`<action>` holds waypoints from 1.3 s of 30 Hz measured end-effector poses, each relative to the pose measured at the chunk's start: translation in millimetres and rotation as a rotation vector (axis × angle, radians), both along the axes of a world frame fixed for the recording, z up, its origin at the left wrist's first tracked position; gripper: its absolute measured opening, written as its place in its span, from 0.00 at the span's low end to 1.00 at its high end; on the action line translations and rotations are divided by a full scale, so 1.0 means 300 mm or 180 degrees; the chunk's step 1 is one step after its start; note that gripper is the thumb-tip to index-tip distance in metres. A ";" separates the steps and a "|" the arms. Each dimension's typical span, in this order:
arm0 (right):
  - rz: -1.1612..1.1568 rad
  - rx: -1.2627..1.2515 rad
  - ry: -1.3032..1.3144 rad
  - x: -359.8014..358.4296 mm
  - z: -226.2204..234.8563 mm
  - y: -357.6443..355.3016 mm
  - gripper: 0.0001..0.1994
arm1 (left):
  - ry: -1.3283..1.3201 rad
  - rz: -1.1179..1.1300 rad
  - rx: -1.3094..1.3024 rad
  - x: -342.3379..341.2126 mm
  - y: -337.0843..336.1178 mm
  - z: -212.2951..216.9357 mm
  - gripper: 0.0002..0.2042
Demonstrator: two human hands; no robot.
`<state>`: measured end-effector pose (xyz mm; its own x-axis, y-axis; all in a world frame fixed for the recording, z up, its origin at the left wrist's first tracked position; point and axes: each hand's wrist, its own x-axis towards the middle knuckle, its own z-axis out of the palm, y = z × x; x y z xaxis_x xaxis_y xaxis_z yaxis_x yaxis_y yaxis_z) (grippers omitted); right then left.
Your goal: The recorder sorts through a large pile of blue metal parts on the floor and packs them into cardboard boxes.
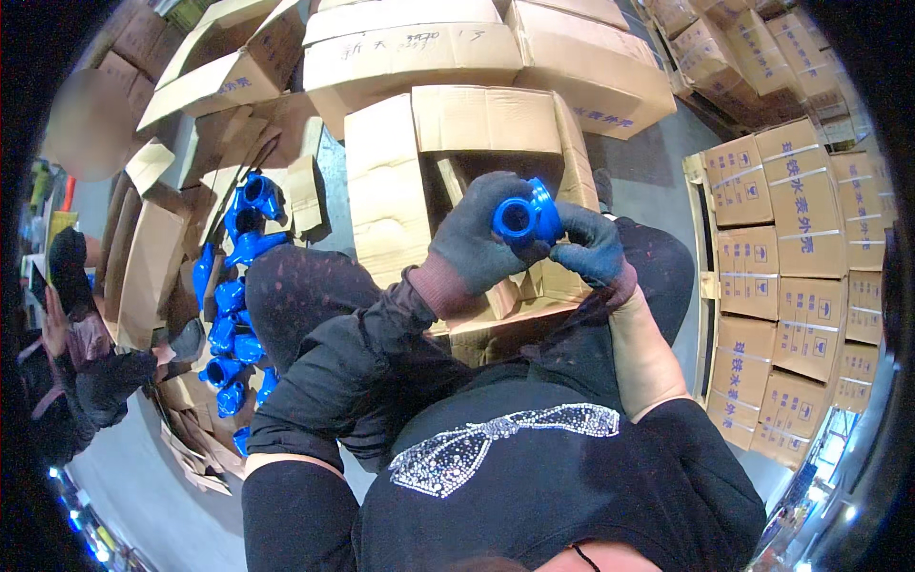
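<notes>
A glossy blue water meter housing (541,205) is held up in front of me, over an open cardboard box (486,116) that stands between my knees. My left hand (472,229), in a dark grey glove, is closed around the housing's left side, next to its round open end. From the right, my right hand (589,246), gloved too, has its fingers closed against the housing's lower right edge. The gloves hide part of the housing. A loose pile of similar blue housings (229,297) lies to the left, beside my left knee.
Flattened cardboard (310,195) lies around the pile. Large open cartons (410,62) stand beyond my box. Strapped cartons on a pallet (748,272) form a stack at the right. Another person's hand (55,324) shows at the far left.
</notes>
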<state>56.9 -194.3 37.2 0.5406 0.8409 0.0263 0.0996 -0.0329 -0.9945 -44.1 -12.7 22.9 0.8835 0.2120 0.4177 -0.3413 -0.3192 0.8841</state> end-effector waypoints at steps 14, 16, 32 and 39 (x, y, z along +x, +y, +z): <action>-0.0275 -0.0322 0.0085 -0.032 -0.006 -0.012 0.16 | 0.0668 -0.0250 -0.0707 -0.010 -0.014 -0.016 0.33; -0.0288 -0.0378 0.0092 -0.032 -0.006 -0.012 0.15 | 0.0632 -0.0201 -0.0591 -0.011 -0.015 -0.017 0.33; -0.0301 -0.0441 0.0092 -0.030 -0.036 -0.001 0.13 | 0.1364 -0.0194 -0.1353 -0.001 -0.018 -0.009 0.27; -0.0293 -0.0466 0.0319 -0.030 -0.043 -0.005 0.12 | 0.1634 -0.0163 -0.1258 0.017 -0.021 -0.022 0.25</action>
<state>47.9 -195.9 24.2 0.6092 0.7787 -0.1504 -0.0096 -0.1824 -0.9832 -39.0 -18.9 16.4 0.9631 0.2154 -0.1612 0.1496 0.0690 0.9863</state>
